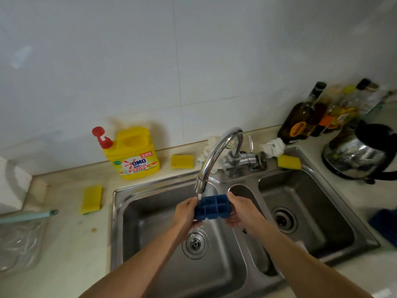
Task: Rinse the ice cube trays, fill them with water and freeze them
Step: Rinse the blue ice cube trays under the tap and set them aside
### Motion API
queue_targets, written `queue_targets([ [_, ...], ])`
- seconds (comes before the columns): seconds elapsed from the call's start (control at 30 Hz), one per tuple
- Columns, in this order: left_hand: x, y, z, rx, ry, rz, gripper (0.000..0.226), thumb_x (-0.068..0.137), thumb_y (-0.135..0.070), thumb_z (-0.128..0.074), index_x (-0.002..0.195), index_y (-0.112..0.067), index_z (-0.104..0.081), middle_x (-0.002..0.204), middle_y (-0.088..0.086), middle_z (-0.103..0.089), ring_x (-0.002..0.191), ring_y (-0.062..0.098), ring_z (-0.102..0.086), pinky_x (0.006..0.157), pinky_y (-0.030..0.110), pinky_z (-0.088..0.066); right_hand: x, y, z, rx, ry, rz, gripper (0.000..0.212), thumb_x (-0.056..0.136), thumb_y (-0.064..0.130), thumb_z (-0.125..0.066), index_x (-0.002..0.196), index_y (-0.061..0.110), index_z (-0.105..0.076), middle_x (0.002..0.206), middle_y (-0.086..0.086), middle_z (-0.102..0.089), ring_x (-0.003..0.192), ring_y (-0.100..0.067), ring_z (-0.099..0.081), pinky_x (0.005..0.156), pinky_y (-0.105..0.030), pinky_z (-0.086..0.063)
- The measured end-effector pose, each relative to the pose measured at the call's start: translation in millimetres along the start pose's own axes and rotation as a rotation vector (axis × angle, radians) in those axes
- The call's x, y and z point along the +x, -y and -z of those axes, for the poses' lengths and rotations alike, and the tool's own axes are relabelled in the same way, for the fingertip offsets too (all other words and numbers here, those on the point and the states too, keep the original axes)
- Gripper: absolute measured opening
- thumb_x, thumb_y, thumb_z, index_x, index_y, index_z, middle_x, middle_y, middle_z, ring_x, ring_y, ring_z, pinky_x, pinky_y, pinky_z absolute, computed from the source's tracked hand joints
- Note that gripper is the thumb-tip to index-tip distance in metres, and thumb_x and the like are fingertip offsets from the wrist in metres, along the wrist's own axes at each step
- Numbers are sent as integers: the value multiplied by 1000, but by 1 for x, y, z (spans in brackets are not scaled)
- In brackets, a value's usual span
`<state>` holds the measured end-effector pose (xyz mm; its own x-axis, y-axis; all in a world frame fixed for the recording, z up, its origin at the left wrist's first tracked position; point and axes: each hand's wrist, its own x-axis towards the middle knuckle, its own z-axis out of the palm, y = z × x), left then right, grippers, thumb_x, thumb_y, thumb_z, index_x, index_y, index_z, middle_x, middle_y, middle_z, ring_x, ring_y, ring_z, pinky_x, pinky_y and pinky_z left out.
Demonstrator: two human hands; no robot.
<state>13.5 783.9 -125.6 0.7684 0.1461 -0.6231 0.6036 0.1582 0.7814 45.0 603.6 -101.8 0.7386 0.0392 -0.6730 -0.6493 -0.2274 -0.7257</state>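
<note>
At far left on the counter, a white box [12, 186], a teal handle [28, 216] and a clear plastic bag [19, 244]; next, a yellow sponge [91, 199] lying flat, just left of the sink [116, 211]. Farther back against the tiled wall, a yellow detergent bottle [133, 155] with a red pump, and near its right side a second sponge [182, 161].

Over the left basin, under the curved faucet [217, 153], the blue ice cube tray [212, 207]: held in the air above the drain [195, 244], cells showing upward. Fed at its left rear corner by a stream of water [199, 196] from the spout, with runoff falling below. At its left end, the left hand [185, 214], fingers curled round the edge in a firm grip. At its right end, the right hand [240, 211], gripping likewise, thumb on the top rim and fingers beneath.

Judged by its look: light, probably flexible rather than rigid, slick while wet, not fragile. Best taken by both short ends, as now, thumbs on the rim and fingers under the base. Once filled, likely to sag and slop, so support from below and keep level.

Right of the faucet, a white rag [272, 147] and a third sponge [289, 161] on the sink's back ledge. Beyond, dark bottles [300, 121], a steel kettle [356, 153], and at the right edge something blue [384, 224], possibly another tray, too cropped to tell.
</note>
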Motion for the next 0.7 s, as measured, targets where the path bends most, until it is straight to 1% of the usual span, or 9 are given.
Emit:
queue_targets([
  [0.1, -5, -3, 22, 92, -71, -94, 23, 107, -27, -45, 110, -21, -67, 109, 10, -67, 100, 24, -64, 68, 30, -55, -4, -5, -16, 52, 125, -32, 39, 105, 48, -47, 111, 17, -69, 96, -16, -77, 79, -30, -73, 64, -35, -59],
  [0.2, -8, -8, 45, 171, -160, -186, 16, 105, -28, -51, 98, -30, -65, 102, 2, -67, 94, 17, -65, 60, 23, -56, -6, 0, -33, 98, 214, -51, 41, 107, 47, -44, 115, 13, -66, 110, -23, -72, 85, -34, -70, 68, -38, -60],
  [0.27, -8, -13, 56, 197, -198, -234, 15, 104, -30, -52, 97, -30, -66, 99, -1, -67, 91, 15, -66, 57, 21, -56, -6, 4, -41, 123, 240, -55, 46, 107, 48, -42, 120, 10, -65, 113, -25, -71, 89, -37, -70, 71, -39, -60],
  [0.3, -7, -15, 60, 202, -208, -252, 16, 105, -30, -52, 100, -27, -67, 100, -1, -68, 91, 15, -67, 58, 22, -58, -6, 6, -44, 138, 248, -54, 49, 107, 49, -41, 121, 8, -64, 113, -26, -71, 89, -37, -70, 71, -40, -59],
  [0.37, -7, -18, 64, 201, -217, -269, 19, 105, -30, -51, 105, -23, -69, 102, 1, -69, 95, 17, -68, 67, 30, -63, -5, 9, -46, 155, 261, -48, 54, 108, 50, -37, 122, 5, -63, 113, -27, -71, 88, -37, -69, 72, -41, -57],
  [0.43, -7, -19, 62, 190, -199, -277, 19, 105, -30, -51, 108, -23, -68, 106, 3, -69, 99, 18, -67, 79, 36, -63, -5, 12, -44, 182, 261, -53, 56, 108, 51, -36, 123, 3, -62, 115, -28, -70, 87, -36, -68, 72, -41, -56],
  [0.5, -4, -19, 54, 192, -170, -296, 18, 106, -29, -50, 106, -25, -68, 106, 1, -69, 99, 17, -67, 83, 38, -62, -6, 14, -36, 209, 250, -51, 57, 107, 52, -38, 121, 3, -63, 114, -28, -69, 88, -36, -68, 72, -40, -57],
  [0.6, 1, -19, 35, 136, -121, -273, 20, 106, -25, -49, 103, -26, -69, 104, 4, -70, 95, 18, -69, 71, 30, -62, -7, 15, -19, 223, 195, -28, 53, 105, 52, -44, 121, 6, -64, 114, -27, -69, 90, -35, -69, 72, -40, -59],
  [0.7, 8, -19, 14, 18, -41, -204, 24, 106, -23, -49, 108, -17, -72, 108, 13, -72, 100, 27, -70, 82, 44, -63, -8, 15, 0, 227, 132, -22, 54, 103, 54, -47, 118, 5, -65, 113, -28, -69, 89, -35, -69, 72, -40, -60],
])
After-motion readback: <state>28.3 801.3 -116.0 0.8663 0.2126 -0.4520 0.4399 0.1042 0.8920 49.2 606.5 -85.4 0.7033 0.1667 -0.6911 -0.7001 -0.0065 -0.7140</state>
